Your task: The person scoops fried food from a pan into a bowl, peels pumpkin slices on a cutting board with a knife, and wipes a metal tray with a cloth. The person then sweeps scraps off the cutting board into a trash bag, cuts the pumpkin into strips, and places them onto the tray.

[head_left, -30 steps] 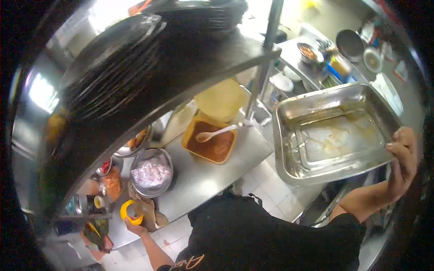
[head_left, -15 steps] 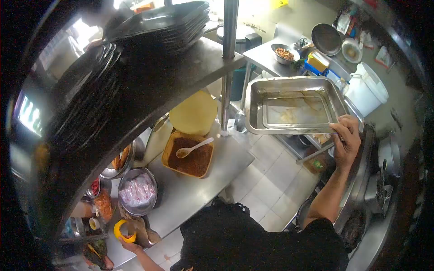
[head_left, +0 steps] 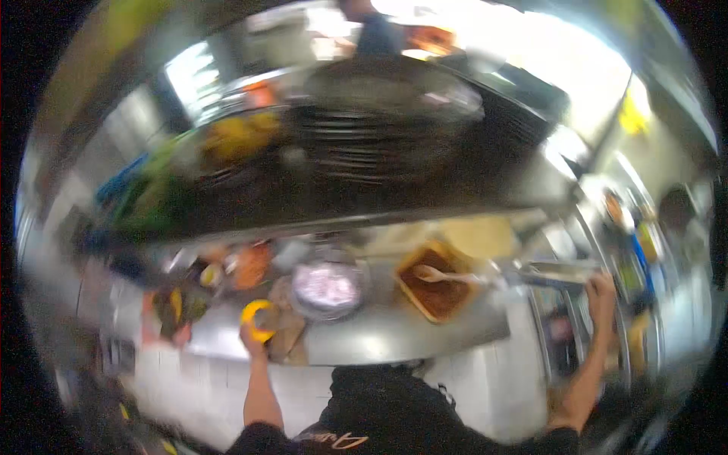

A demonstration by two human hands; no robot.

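My left hand (head_left: 252, 334) is closed around the rim of a yellow ring-shaped thing (head_left: 249, 312), perhaps a round container, over the steel counter. Beside it lies a brown sheet (head_left: 288, 326), cloth or paper. A metal bowl (head_left: 331, 311) of clear plastic packets stands to its right. Out to the right, my right hand (head_left: 600, 291) grips the end of a metal tray (head_left: 557, 270), seen nearly edge-on and blurred. Between the hands sits a square tub (head_left: 404, 287) of reddish-brown powder, with a pale spoon (head_left: 431, 274) in it.
A dark shelf (head_left: 341, 220) with stacked black plates (head_left: 349, 144) runs above the steel counter (head_left: 379, 345). Orange food (head_left: 252, 265) and green leaves (head_left: 189, 307) lie at left. Another person (head_left: 377, 34) is beyond the shelf. Racks stand at right.
My view has swung left toward the counter. The tray in my right hand has tipped from face-up to nearly edge-on, closer to the counter's right end. My left hand still holds the yellow thing.
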